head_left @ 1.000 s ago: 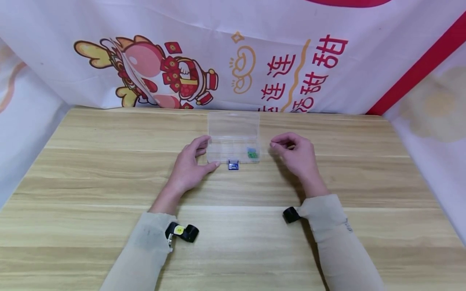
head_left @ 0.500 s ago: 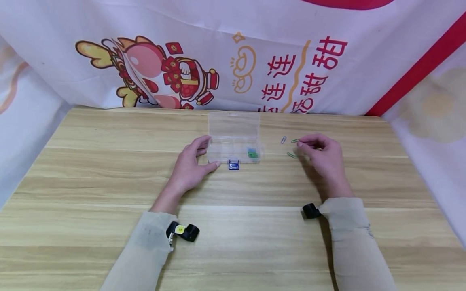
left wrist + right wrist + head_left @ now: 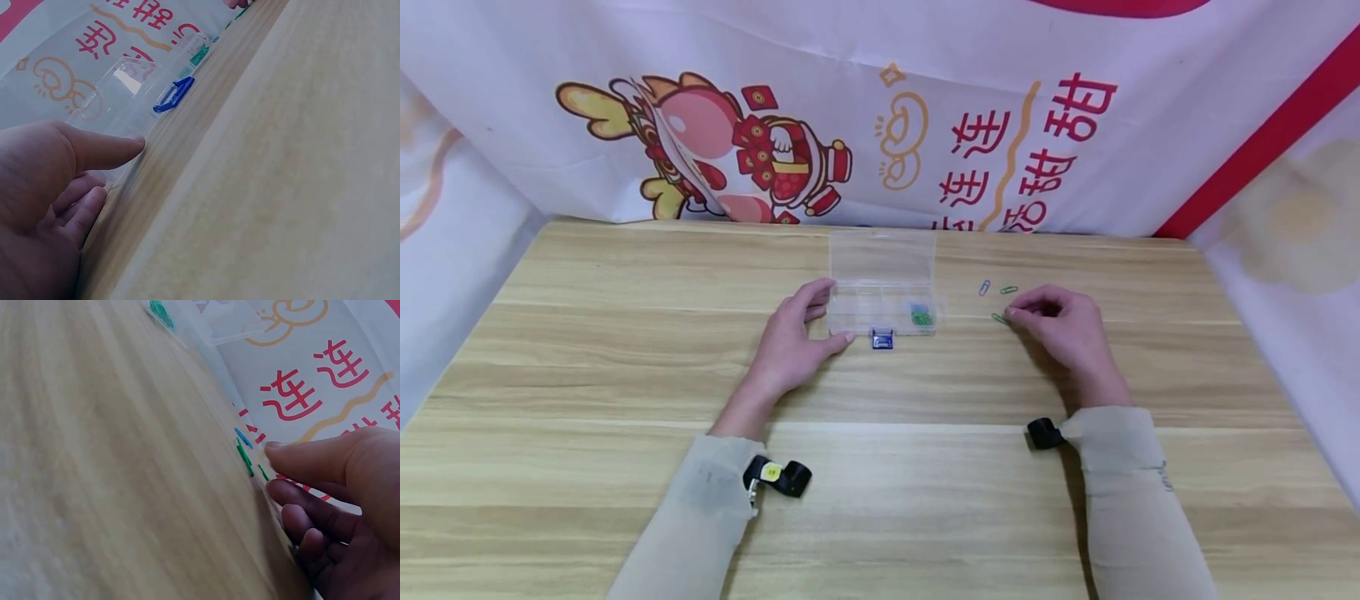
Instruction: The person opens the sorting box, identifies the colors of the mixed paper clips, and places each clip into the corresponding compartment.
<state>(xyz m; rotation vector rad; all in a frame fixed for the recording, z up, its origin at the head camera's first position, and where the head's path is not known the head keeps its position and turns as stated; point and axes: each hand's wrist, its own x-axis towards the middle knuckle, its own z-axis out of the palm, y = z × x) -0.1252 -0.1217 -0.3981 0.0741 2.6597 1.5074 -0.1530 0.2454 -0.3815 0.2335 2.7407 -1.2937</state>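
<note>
A clear plastic compartment box (image 3: 868, 307) stands on the table, its lid (image 3: 882, 258) raised. My left hand (image 3: 788, 343) holds the box's left end, thumb along the front edge and fingers round the side. Green and blue pieces (image 3: 921, 317) lie in its right-hand compartment. To the right of the box are a blue paper clip (image 3: 984, 288), a green paper clip (image 3: 1008, 290) and a nearer green paper clip (image 3: 998, 318). The fingertips of my right hand (image 3: 1063, 327) are at this nearer clip. In the right wrist view, thumb and forefinger stand apart with nothing between them.
A blue latch (image 3: 882, 340) hangs at the box's front, also in the left wrist view. The wooden table (image 3: 880, 500) ends at a printed cloth (image 3: 880, 108) behind the box. Black camera mounts sit at both wrists.
My right hand has moved right, away from the box, to the loose paper clips, then slightly nearer to the front green one. The left hand has stayed on the box.
</note>
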